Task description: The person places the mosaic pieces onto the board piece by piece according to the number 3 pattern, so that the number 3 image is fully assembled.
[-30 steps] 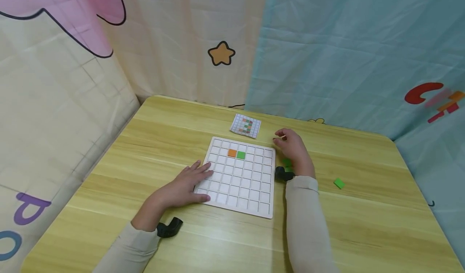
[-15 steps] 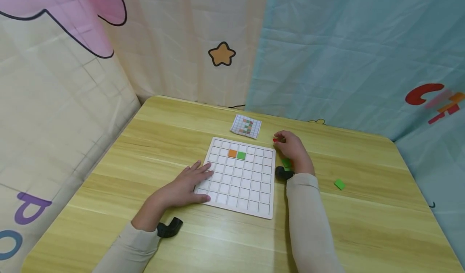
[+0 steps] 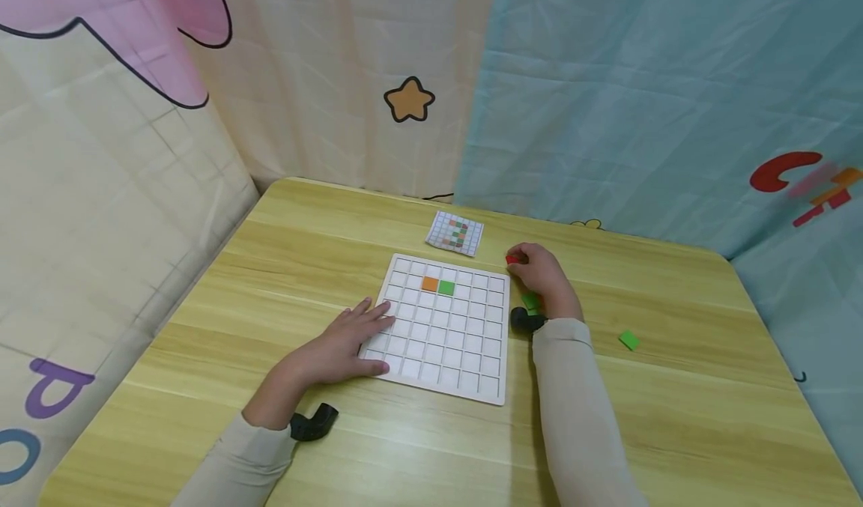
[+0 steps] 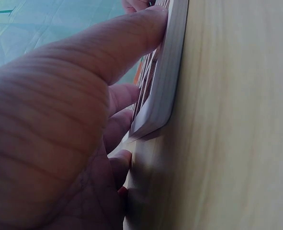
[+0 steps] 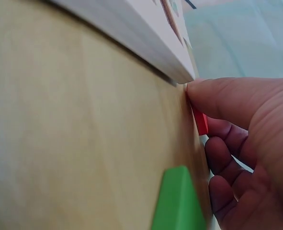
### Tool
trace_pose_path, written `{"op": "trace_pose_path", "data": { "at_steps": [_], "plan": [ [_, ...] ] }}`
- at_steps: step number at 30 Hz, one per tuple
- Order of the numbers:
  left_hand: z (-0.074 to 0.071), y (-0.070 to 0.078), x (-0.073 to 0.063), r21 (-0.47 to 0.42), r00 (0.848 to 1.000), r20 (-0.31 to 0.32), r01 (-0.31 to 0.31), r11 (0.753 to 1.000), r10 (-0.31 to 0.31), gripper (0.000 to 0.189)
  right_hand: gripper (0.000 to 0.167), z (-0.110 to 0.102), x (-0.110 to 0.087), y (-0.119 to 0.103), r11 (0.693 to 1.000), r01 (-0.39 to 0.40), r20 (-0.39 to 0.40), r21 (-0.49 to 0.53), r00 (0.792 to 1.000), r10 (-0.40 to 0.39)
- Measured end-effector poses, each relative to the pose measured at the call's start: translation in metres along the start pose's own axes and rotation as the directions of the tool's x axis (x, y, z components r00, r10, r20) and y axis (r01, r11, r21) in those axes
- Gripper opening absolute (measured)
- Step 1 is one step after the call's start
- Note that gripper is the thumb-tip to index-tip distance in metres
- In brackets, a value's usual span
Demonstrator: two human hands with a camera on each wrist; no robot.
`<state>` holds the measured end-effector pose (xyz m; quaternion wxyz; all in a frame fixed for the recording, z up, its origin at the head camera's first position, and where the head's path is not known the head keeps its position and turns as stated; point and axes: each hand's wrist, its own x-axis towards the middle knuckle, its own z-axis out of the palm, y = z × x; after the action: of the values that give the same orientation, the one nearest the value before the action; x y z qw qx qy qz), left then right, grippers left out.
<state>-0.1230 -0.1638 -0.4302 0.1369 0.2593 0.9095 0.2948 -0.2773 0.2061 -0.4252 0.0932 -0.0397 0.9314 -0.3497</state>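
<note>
My left hand [image 3: 344,350] lies spread at the left edge of a white grid board [image 3: 431,350], thumb and fingertips on its border. In the left wrist view the thumb rests on the board's rim [image 4: 165,91]. My right hand [image 3: 542,271] is just beyond the board's upper right corner and pinches a red square tile [image 3: 512,260] between thumb and fingers. The right wrist view shows the red tile [image 5: 200,120] close over the table, partly hidden by the thumb. On the board an orange tile [image 3: 430,284] and a green tile [image 3: 446,288] sit side by side in the second row.
A small printed pattern card [image 3: 455,234] lies behind the board. Green tiles [image 3: 531,301] lie beside the board under the right wrist, partly hidden. Another green tile [image 3: 629,340] lies farther right on the wooden table [image 3: 688,402]. Printed curtains [image 3: 607,102] hang behind.
My right hand has come down slightly near the board's upper right corner, and a red tile now shows in its pinch. My left hand has stayed still on the board.
</note>
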Motion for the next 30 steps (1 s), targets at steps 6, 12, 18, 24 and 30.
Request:
{"op": "trace_pose_path", "data": {
  "at_steps": [6,12,18,24,30],
  "plan": [
    [-0.0006,0.0015,-0.0007,-0.002,1.0,0.001,0.003,1.0,-0.003,0.077,0.034,0.0011,0.0013,-0.0018,1.0,0.002,0.004,-0.031,1.0,-0.002],
    [-0.001,0.0023,-0.0006,-0.003,1.0,0.002,0.003,1.0,-0.003,0.077,0.034,0.0016,0.0012,0.0003,0.999,0.017,0.004,-0.048,1.0,-0.017],
    [-0.0015,0.003,-0.0008,-0.004,1.0,0.002,0.011,1.0,-0.011,0.076,0.033,0.0035,0.0018,0.0021,0.999,0.031,-0.011,-0.036,0.999,-0.032],
    [-0.0019,0.0034,-0.001,-0.007,1.0,0.002,0.015,1.0,-0.015,0.076,0.03,0.0054,0.002,0.0031,1.0,0.023,-0.022,-0.012,0.999,-0.023],
    [-0.0012,0.0027,-0.0008,-0.01,1.0,0.0,0.007,1.0,-0.007,0.077,0.03,0.0042,-0.0012,0.0051,1.0,0.026,-0.023,0.001,0.999,-0.026]
  ]
}}
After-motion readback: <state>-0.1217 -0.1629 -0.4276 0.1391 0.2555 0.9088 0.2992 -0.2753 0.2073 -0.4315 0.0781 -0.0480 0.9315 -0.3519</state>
